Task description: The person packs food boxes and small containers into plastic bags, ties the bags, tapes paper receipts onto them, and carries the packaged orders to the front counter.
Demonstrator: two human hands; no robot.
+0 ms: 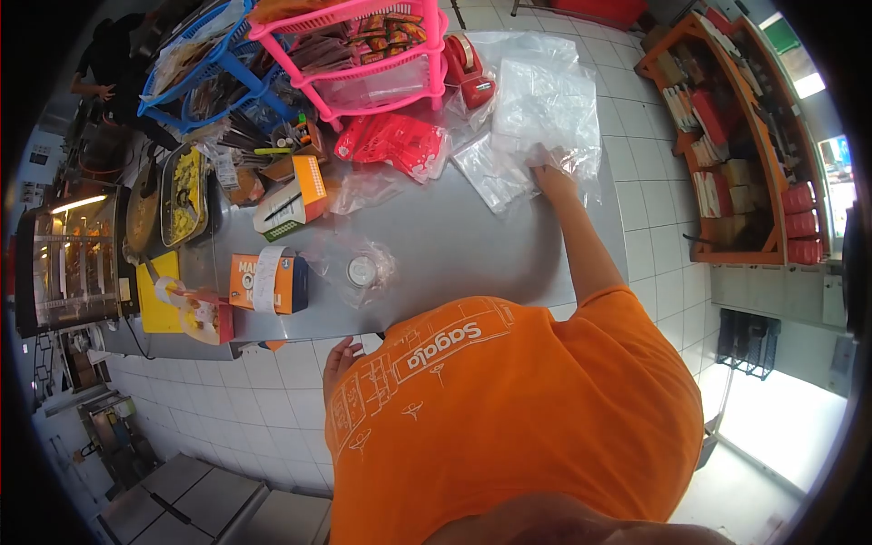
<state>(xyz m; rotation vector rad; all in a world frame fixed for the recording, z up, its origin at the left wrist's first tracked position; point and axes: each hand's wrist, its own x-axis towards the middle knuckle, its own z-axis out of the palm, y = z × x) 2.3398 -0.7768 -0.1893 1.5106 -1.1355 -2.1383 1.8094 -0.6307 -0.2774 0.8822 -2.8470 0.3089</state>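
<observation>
My right hand [552,180] reaches across to the right end of the metal table, its fingers closed at the near edge of a stack of clear plastic bags [543,100]; the fingertips are partly lost in the shiny film. Beside it lies a smaller pile of folded clear bags [490,171]. Low by the table's front edge, my left hand [340,360] hangs with fingers apart and nothing visible in it. Nearest to it on the table are a clear bag holding a round, white-lidded container [361,270] and an orange box [283,282] with a paper slip on it.
Behind stand a pink rack [350,68] of packets, a blue rack [202,68], a red tape dispenser [470,73] and a red plastic pack [392,145]. To the left are a food tray [184,195] and a lit glass cabinet [77,259]. Another person [109,68] stands at far left.
</observation>
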